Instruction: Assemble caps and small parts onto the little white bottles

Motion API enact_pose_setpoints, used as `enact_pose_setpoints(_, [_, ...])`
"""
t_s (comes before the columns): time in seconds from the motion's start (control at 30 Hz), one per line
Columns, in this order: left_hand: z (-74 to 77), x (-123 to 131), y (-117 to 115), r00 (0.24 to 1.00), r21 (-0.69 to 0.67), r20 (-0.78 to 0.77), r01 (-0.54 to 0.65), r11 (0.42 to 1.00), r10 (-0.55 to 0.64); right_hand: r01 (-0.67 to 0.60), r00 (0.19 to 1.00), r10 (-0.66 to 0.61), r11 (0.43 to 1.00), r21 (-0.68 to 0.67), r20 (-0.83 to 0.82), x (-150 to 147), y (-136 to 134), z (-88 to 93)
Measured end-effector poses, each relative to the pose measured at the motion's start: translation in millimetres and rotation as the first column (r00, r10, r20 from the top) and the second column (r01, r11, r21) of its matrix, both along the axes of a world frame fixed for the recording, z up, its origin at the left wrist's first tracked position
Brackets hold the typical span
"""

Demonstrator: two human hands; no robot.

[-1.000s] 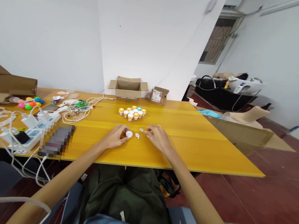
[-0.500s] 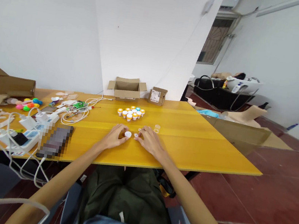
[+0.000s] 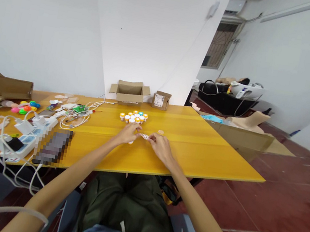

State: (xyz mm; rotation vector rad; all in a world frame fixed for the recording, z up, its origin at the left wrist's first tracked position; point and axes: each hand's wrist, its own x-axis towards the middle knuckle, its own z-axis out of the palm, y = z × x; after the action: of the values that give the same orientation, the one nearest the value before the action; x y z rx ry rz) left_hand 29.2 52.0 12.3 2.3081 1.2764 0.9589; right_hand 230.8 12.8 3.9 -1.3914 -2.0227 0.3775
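Between my hands stretches a small white strip with dark spots, perhaps a sheet of stickers; its exact kind is too small to tell. My right hand pinches its right end. The fingers of my left hand are closed at its left end. Below my left hand a small white and orange container shows in part on the table, mostly covered by the hand. Just beyond stands a cluster of several small white containers with orange parts, one with a blue-green part. A clear round piece lies past my right hand.
On the yellow wooden table, two cardboard boxes stand at the back. To the left lie a phone, a power strip with cables, colourful balls and another open box. A large carton stands beyond the right edge.
My left hand has moved forward off the white container's side and now meets the spotted strip. My right hand has raised the strip slightly and shifted right.
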Motion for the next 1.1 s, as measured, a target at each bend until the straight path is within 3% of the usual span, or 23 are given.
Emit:
enact_pose_setpoints(0.23, [-6.3, 20.9, 14.4, 0.995, -0.165, -0.059, 0.066, 0.984, -0.076, 0.030, 0.989, -0.034, 0.999, -0.028, -0.141, 2.1, 8.4, 0.6])
enact_pose_setpoints(0.5, [-7.2, 13.9, 6.7, 0.988, -0.195, 0.116, 0.121, 0.973, -0.100, -0.020, 0.947, -0.006, 0.997, -0.077, -0.322, -3.9, 20.7, -9.4])
enact_pose_setpoints(0.7, [-2.5, 13.0, -5.7, 0.975, -0.159, 0.198, 0.131, 0.979, -0.098, -0.102, 0.878, 0.039, 0.989, -0.106, -0.478, -9.2, 26.7, -13.1])
enact_pose_setpoints(1.1, [-3.4, 11.3, -11.7, 0.951, -0.114, 0.300, 0.106, 0.988, -0.067, -0.240, 0.678, -0.026, 0.937, -0.255, -0.735, -13.5, 16.6, 0.2])
